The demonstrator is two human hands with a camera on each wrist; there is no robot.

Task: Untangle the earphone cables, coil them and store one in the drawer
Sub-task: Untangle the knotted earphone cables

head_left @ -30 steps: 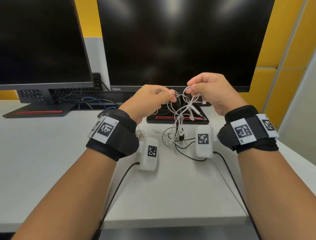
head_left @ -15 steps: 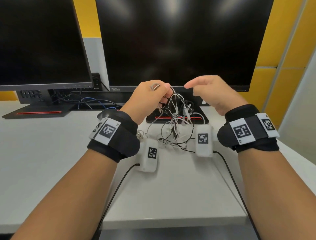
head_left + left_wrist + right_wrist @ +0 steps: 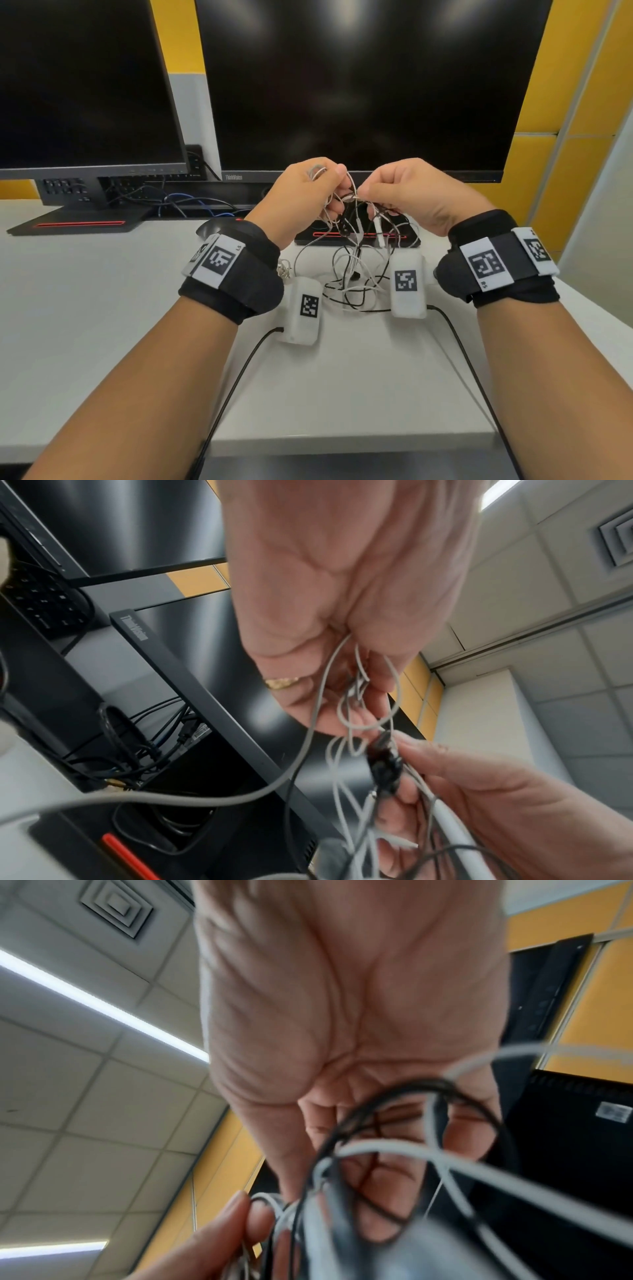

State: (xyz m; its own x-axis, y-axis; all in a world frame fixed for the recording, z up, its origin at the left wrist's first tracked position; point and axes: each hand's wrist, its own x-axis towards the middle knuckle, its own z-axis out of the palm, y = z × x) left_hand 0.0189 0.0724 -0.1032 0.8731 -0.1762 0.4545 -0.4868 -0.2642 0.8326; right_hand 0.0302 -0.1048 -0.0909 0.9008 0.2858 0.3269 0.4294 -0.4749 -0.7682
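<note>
Thin white and black earphone cables (image 3: pixel 356 253), looped and knotted, pinched between left hand (image 3: pixel 301 195) and right hand (image 3: pixel 411 195) fingers; hands closer than before; slack pooled on smooth tabletop (image 3: pixel 102 308).

Both hands are raised side by side above the white desk (image 3: pixel 102 325), fingertips nearly meeting. The left hand (image 3: pixel 301 195) has its fingers curled around strands of the earphone cables (image 3: pixel 356 260), and the right hand (image 3: pixel 407 195) pinches the tangle just beside it. White and black loops hang below the two hands and pool on the desk between the wrists. Beyond the hands stands a dark monitor (image 3: pixel 359 85), with a second monitor (image 3: pixel 82 85) off past the left hand. Each wrist wears a black band with printed markers.
</note>
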